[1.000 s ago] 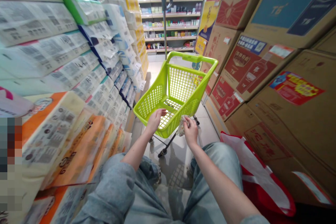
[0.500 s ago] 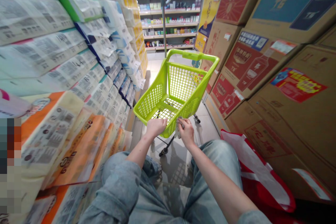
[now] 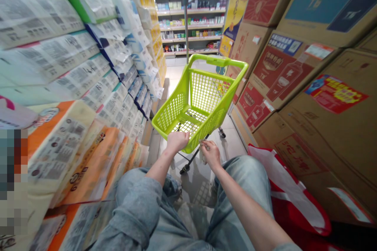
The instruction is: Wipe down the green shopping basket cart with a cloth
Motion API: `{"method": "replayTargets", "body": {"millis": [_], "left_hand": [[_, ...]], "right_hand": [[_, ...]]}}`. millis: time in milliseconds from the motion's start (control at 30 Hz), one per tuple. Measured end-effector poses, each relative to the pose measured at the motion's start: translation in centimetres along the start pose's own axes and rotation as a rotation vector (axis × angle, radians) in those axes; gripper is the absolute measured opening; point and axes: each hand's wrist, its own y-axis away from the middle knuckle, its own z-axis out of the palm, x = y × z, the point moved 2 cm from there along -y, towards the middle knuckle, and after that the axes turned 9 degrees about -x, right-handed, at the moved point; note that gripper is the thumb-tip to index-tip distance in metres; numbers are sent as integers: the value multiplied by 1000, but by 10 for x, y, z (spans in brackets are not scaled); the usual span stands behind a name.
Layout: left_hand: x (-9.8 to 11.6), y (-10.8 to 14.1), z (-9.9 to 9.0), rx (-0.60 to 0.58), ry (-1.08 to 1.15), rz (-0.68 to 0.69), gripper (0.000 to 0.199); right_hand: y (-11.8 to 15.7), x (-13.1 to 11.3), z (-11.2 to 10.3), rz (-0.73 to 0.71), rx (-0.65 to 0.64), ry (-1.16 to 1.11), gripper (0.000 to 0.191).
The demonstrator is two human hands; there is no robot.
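A lime-green shopping cart (image 3: 203, 86) with a lattice basket stands in front of me, and nothing lies in its basket. My left hand (image 3: 178, 141) is closed on the basket's near rim, knuckles up. Just to the right, my right hand (image 3: 210, 153) pinches a crumpled greyish cloth (image 3: 203, 157), which hangs below the fingers beside the basket's near corner. Whether the cloth touches the basket, I cannot tell. Below the hands are my knees in light denim, one on each side.
Wrapped paper packs (image 3: 103, 74) are piled along the left. Stacked cardboard cartons (image 3: 291, 74) line the right, with a red and white bag (image 3: 294, 192) at their foot. Shelves of small goods (image 3: 203, 8) stand at the aisle's far end, behind a grey pole (image 3: 186, 27).
My right hand and the cloth have drawn slightly down and away from the basket's side. The left hand has stayed on the rim. The view has shifted a little.
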Motion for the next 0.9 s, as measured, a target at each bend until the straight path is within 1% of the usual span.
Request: {"method": "replayTargets", "body": {"millis": [100, 200, 300, 400, 467, 533, 567, 633, 767, 900], "left_hand": [[4, 0, 1, 7, 5, 20, 60], [8, -1, 2, 10, 14, 24, 59], [11, -2, 1, 12, 26, 25, 58], [12, -1, -1, -2, 42, 28, 55], [12, -1, -3, -10, 49, 18, 52], [12, 0, -4, -6, 52, 14, 52], [13, 0, -4, -3, 52, 16, 52], [13, -1, -4, 3, 50, 24, 51], [13, -2, -4, -3, 42, 21, 51], [13, -1, -6, -8, 43, 10, 51]], "right_hand": [[5, -2, 8, -56, -3, -22, 26], [3, -5, 12, -96, -24, 33, 27], [-1, -5, 9, -139, -69, 107, 28], [-3, -2, 0, -139, -95, 116, 25], [-2, 0, -5, -127, -65, 78, 23], [-1, -1, -7, -123, 17, 27, 24], [-1, -2, -7, -127, 54, 7, 25], [-2, -4, -3, -147, 73, -9, 27], [-7, -6, 3, -178, -1, 20, 30], [-2, 4, -3, -192, -45, 65, 26]]}}
